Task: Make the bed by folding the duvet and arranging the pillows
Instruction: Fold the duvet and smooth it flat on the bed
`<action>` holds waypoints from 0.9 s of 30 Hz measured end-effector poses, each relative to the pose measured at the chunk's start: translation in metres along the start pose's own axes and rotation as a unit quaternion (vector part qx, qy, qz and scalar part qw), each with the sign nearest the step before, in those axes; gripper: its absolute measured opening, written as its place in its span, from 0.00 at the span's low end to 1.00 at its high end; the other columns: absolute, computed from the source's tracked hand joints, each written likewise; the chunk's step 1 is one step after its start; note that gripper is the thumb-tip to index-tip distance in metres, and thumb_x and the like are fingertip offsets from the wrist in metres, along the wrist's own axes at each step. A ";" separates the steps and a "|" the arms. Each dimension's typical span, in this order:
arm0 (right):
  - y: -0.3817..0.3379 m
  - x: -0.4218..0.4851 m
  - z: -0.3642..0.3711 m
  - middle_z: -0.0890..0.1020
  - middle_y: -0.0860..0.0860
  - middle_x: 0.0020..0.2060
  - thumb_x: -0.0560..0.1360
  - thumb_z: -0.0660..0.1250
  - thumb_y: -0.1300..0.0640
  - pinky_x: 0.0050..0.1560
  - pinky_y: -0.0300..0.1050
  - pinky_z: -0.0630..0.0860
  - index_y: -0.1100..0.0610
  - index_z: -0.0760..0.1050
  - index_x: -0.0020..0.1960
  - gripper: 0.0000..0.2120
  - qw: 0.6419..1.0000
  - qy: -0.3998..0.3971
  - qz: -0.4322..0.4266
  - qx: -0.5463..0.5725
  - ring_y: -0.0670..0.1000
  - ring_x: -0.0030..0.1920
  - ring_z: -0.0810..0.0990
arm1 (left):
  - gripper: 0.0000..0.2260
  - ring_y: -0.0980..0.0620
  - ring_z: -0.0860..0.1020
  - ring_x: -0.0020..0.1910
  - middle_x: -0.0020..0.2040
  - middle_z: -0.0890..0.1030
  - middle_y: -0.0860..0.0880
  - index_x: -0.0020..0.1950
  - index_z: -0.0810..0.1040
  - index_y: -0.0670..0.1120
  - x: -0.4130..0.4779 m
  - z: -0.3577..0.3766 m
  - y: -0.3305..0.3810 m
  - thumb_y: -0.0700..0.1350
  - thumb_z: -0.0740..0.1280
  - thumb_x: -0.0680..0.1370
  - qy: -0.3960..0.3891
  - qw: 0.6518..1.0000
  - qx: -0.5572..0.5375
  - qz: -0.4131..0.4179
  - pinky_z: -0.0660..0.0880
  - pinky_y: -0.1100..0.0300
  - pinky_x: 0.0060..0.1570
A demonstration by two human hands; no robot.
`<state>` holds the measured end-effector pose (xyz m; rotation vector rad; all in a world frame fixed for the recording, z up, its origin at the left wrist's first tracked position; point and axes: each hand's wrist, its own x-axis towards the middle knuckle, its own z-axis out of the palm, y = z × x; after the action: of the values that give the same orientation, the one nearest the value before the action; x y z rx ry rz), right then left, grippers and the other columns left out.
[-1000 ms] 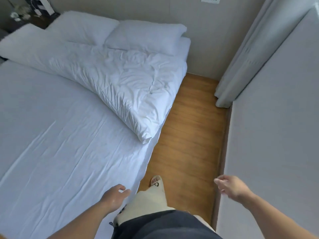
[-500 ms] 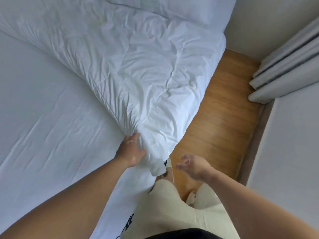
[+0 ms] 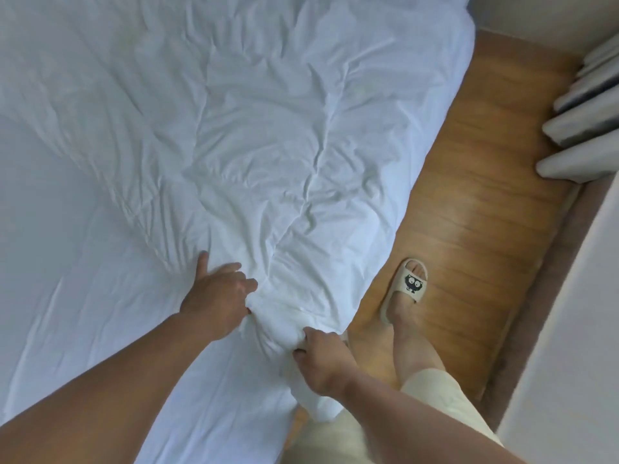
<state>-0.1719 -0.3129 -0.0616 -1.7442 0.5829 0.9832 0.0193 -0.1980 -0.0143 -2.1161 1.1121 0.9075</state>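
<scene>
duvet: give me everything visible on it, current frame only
The duvet is white, soft, puffy and heavily creased, folded back diagonally over the bare white bedsheet. Its near corner overhangs the bed edge beside the wooden floor. The left hand presses and grips its edge; the right hand bunches the corner, which dangles below that fist.

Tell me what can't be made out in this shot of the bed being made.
Head view only:
- Pillows: beyond the top edge, so their arrangement is unknown.
- Crumpled white duvet: its far end is cut off by the top edge.
- Left hand fingers: tips buried in duvet folds.
- Right hand: the bunched corner hides its fingers.
- Other foot: hidden; only one cream slipper shows.
</scene>
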 end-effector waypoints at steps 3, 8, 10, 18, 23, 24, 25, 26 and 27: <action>0.003 -0.028 -0.070 0.80 0.54 0.41 0.75 0.56 0.51 0.42 0.51 0.75 0.53 0.65 0.48 0.06 0.998 0.035 -0.034 0.029 0.59 0.42 0.77 | 0.13 0.50 0.80 0.54 0.39 0.77 0.56 0.44 0.78 0.55 0.000 -0.052 0.007 0.55 0.79 0.67 0.103 0.991 -0.083 -0.008 0.59 0.35 0.67; -0.016 -0.071 -0.197 0.81 0.53 0.42 0.79 0.59 0.47 0.43 0.52 0.71 0.52 0.66 0.56 0.11 0.980 0.153 -0.121 0.036 0.61 0.48 0.79 | 0.14 0.48 0.79 0.45 0.34 0.74 0.57 0.39 0.76 0.52 0.018 -0.161 0.019 0.52 0.81 0.65 0.228 0.960 -0.160 -0.043 0.68 0.43 0.60; -0.028 -0.084 -0.241 0.83 0.51 0.44 0.75 0.63 0.37 0.45 0.51 0.74 0.49 0.67 0.58 0.19 0.972 0.178 -0.145 0.042 0.57 0.48 0.81 | 0.14 0.47 0.78 0.44 0.34 0.75 0.56 0.39 0.76 0.51 0.025 -0.198 0.019 0.52 0.80 0.67 0.273 0.944 -0.178 -0.058 0.68 0.46 0.57; -0.043 -0.090 -0.360 0.78 0.47 0.41 0.77 0.63 0.40 0.46 0.48 0.74 0.48 0.69 0.42 0.12 0.977 0.110 -0.154 -0.096 0.53 0.46 0.77 | 0.18 0.57 0.73 0.59 0.51 0.76 0.62 0.57 0.74 0.58 0.064 -0.282 -0.019 0.60 0.74 0.71 0.189 0.960 -0.205 0.038 0.60 0.44 0.72; -0.032 -0.074 -0.389 0.80 0.49 0.54 0.74 0.60 0.35 0.58 0.49 0.75 0.43 0.73 0.59 0.18 0.984 0.073 -0.118 -0.113 0.53 0.56 0.77 | 0.21 0.59 0.66 0.69 0.57 0.72 0.62 0.62 0.72 0.62 0.129 -0.322 -0.075 0.63 0.70 0.72 0.034 0.993 -0.098 0.049 0.50 0.42 0.74; -0.031 -0.066 -0.397 0.80 0.48 0.56 0.73 0.59 0.34 0.59 0.49 0.74 0.42 0.72 0.61 0.21 0.986 0.069 -0.110 -0.107 0.53 0.57 0.77 | 0.20 0.58 0.68 0.68 0.56 0.73 0.61 0.60 0.72 0.61 0.145 -0.328 -0.084 0.64 0.70 0.72 0.016 0.995 -0.087 0.049 0.53 0.43 0.73; -0.029 -0.055 -0.408 0.81 0.48 0.55 0.73 0.59 0.34 0.59 0.48 0.75 0.42 0.73 0.59 0.19 0.988 0.066 -0.101 -0.096 0.52 0.57 0.78 | 0.19 0.57 0.71 0.66 0.56 0.74 0.60 0.59 0.72 0.60 0.164 -0.332 -0.089 0.65 0.69 0.72 0.006 0.995 -0.079 0.059 0.56 0.46 0.72; -0.027 -0.048 -0.419 0.82 0.46 0.53 0.74 0.60 0.35 0.58 0.47 0.75 0.43 0.73 0.55 0.16 0.990 0.068 -0.095 -0.084 0.51 0.55 0.79 | 0.18 0.56 0.73 0.64 0.55 0.76 0.59 0.58 0.72 0.59 0.178 -0.334 -0.091 0.66 0.67 0.73 0.003 0.995 -0.071 0.070 0.59 0.49 0.69; -0.026 -0.043 -0.430 0.82 0.45 0.51 0.74 0.61 0.36 0.57 0.47 0.75 0.45 0.74 0.53 0.15 0.991 0.066 -0.087 -0.075 0.50 0.54 0.79 | 0.18 0.54 0.76 0.61 0.54 0.78 0.57 0.57 0.71 0.58 0.187 -0.337 -0.089 0.66 0.66 0.74 0.004 0.995 -0.064 0.080 0.63 0.53 0.66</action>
<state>-0.0273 -0.7039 0.0567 -1.9704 0.4401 0.8107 0.2752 -0.4912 0.0585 -2.1568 1.2724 1.0711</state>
